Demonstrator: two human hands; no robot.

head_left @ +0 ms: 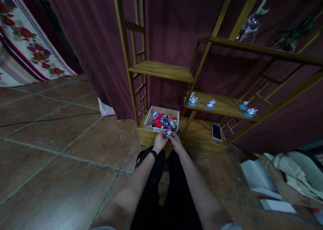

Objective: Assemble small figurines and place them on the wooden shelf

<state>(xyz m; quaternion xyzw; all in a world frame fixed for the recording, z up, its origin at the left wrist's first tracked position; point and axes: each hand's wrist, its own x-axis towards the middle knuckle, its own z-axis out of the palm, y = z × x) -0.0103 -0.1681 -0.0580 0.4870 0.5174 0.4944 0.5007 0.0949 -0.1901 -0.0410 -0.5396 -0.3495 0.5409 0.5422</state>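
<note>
Between my two hands is a small white and purple figurine (169,132), held just over the near edge of a white box. My left hand (160,140) pinches it from the left, and my right hand (176,141) grips it from the right. The box (148,121) sits on the low wooden ledge and holds several small figurines and red, black and blue round bases in a jumble. On the shelf to the right stand more figurines, among them a purple-based one (210,104) and a blue-based one (193,100).
A wooden display rack (161,71) rises in front of a dark red curtain. A phone (216,131) lies on its low ledge at right. Glass and green ornaments stand on the upper right shelf. White boxes (259,176) and cloth lie on the tiled floor at right; a cable runs at left.
</note>
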